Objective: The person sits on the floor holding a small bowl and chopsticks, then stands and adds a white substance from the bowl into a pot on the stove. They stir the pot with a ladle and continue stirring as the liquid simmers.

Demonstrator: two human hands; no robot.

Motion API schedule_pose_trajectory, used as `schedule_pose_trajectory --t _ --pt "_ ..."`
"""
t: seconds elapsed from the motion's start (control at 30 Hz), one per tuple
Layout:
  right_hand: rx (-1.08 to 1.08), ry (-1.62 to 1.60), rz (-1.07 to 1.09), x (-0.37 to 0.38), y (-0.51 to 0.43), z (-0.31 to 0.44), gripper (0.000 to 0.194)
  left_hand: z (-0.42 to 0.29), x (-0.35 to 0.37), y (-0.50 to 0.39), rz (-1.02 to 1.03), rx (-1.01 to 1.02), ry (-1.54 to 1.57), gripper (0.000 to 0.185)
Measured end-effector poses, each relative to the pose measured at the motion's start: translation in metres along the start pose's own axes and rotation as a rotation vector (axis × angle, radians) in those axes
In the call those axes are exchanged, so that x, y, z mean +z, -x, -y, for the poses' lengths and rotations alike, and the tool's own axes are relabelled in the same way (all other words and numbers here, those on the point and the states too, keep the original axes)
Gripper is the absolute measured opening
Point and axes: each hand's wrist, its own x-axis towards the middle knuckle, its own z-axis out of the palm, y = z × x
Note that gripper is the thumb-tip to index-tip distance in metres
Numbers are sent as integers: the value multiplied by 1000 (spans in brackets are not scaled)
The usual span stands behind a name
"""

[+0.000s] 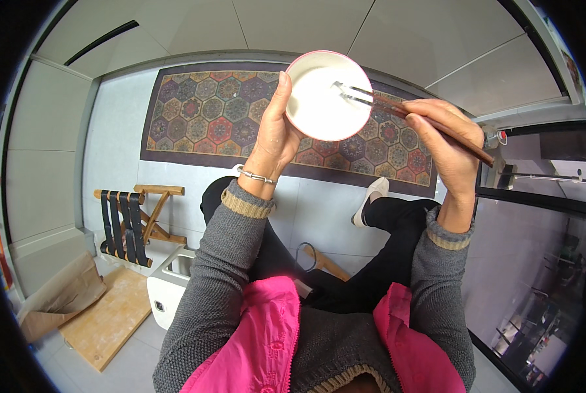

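Observation:
A white bowl with a pinkish-red rim (pixel 303 118) is held up in my left hand (pixel 278 127), the thumb lying along its outer side near the rim. Inside it is something white (pixel 322 105); bright glare hides whether it is powder or liquid. My right hand (pixel 445 137) grips a pair of dark brown chopsticks (pixel 394 108) with shiny silvery tips. These slant leftward over the bowl's right rim, and their tips are down in the bowl. A metal bangle (pixel 257 177) circles my left wrist.
Beneath the bowl lies a floor mat with hexagon patterns (pixel 204 113), along pale cabinets (pixel 293 24). At left are a wooden folding stool with black straps (pixel 126 226), a white appliance (pixel 167 299) and a wooden board (pixel 111 314). A glass-fronted cabinet (pixel 529 260) stands at right.

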Motion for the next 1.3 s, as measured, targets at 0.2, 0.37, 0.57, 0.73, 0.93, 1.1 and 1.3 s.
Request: schedule_pose_trajectory --t 0.2,0.37,0.57,0.73,0.93,1.1,1.3 --pt "212 -160 -69 -7 3 0 17 0 1 1 -12 -12 -31 73" --pt "445 -443 -88 16 5 -23 21 0 1 0 -29 -20 -21 72" --pt "702 -869 -242 27 10 -65 22 2 1 -1 -22 -13 7 69" --pt "654 -1069 -279 16 10 -74 22 1 -1 -2 -19 -13 29 68" --pt "537 -939 -360 12 5 -62 21 1 -4 -1 -26 -16 15 69" --pt "440 -418 -213 0 5 -25 28 1 -6 -3 -26 -14 -4 72" --pt "383 -312 -153 0 6 -7 27 1 -2 -1 -37 -22 -45 72"
